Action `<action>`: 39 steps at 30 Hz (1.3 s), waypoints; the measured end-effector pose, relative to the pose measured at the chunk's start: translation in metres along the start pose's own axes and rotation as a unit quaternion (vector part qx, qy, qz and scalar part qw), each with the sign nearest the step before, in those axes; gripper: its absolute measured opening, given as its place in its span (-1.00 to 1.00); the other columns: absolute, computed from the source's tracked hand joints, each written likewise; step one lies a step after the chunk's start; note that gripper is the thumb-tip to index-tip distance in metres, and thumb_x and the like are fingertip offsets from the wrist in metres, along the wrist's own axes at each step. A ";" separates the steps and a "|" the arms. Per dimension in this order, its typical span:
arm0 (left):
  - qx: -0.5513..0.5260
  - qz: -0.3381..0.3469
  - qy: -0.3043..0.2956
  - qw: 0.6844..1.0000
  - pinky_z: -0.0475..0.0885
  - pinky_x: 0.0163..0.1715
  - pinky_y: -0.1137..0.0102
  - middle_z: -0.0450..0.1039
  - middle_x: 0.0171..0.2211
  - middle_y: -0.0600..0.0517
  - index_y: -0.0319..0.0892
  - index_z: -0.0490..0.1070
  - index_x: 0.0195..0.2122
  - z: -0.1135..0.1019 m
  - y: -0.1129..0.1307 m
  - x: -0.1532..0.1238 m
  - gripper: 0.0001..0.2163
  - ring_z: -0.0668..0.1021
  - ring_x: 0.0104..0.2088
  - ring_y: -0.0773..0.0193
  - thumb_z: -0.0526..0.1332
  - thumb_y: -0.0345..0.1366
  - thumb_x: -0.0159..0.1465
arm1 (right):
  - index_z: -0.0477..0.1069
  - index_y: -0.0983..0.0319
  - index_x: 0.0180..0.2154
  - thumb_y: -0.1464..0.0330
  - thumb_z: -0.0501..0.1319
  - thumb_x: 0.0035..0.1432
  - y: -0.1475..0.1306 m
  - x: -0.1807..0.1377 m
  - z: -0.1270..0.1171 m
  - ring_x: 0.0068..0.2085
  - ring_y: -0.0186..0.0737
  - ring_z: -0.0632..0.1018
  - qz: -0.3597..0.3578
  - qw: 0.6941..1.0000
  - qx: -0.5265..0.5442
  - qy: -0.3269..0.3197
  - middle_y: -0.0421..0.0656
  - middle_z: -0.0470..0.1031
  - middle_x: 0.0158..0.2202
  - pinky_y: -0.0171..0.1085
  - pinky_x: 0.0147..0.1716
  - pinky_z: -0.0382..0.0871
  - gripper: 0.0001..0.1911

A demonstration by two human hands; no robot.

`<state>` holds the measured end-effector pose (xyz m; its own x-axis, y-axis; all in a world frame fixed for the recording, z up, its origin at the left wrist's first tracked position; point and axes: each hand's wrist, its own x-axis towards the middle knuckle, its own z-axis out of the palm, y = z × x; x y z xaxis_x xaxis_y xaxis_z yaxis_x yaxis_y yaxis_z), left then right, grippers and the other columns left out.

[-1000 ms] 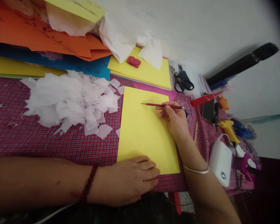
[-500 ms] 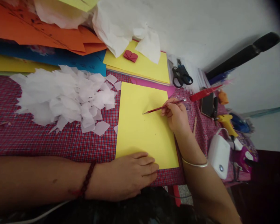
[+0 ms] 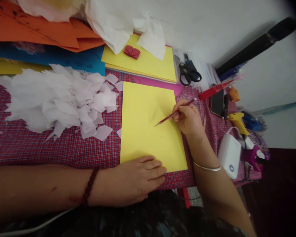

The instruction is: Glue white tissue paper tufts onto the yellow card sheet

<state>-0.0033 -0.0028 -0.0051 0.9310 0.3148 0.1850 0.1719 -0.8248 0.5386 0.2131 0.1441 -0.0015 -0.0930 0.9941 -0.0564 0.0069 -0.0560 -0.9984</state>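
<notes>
A yellow sheet of paper (image 3: 143,138) lies on the red checked cloth in front of me. Across its near edge my left hand (image 3: 135,179) rests flat, fingers stretched out. My right hand (image 3: 187,117), at the sheet's right edge, grips a dark red pencil (image 3: 171,115) between thumb and fingers. The pencil slants down to the left, its tip over the middle of the sheet; whether it touches I cannot tell. A few tiny dark marks show on the paper.
White cut paper pieces (image 3: 61,102) are heaped at the left. Behind lie a yellow paper stack (image 3: 148,67) with a red folded paper heart (image 3: 132,52), and black-handled scissors (image 3: 188,72). A phone (image 3: 217,103), a yellow glue gun (image 3: 239,121) and a white device (image 3: 229,153) stand right.
The pencil tip has shifted a little nearer to me and right on the sheet, and the pencil slants more steeply. My left hand stays on the paper. The whole view has shifted slightly.
</notes>
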 end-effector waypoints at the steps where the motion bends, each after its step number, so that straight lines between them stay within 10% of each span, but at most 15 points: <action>1: 0.000 0.000 0.000 1.000 0.13 0.31 0.21 0.31 0.24 -0.12 -0.28 0.26 0.20 0.001 0.000 0.000 -0.49 0.31 0.25 0.08 0.28 -0.23 0.26 | 0.39 0.20 -0.53 0.29 0.28 -0.05 0.000 -0.002 -0.001 -0.71 -0.42 0.32 0.003 1.000 -0.003 -0.002 -0.28 0.32 -0.74 -0.39 -0.71 0.18 -0.86; 39: 0.012 -0.005 -0.033 0.999 0.09 0.32 0.17 0.24 0.30 -0.13 -0.28 0.21 0.27 0.001 -0.001 -0.001 -0.48 0.27 0.29 0.06 0.21 -0.21 0.32 | 0.36 0.21 -0.56 0.37 0.23 -0.06 0.000 -0.003 -0.012 -0.73 -0.47 0.21 0.011 0.997 -0.046 -0.067 -0.33 0.25 -0.71 -0.37 -0.76 -0.04 -0.90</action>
<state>-0.0038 -0.0027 -0.0069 0.9484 0.2913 0.1250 0.1873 -0.8331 0.5204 0.2257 0.1424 -0.0015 -0.2240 0.9710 -0.0838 0.1009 -0.0624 -0.9929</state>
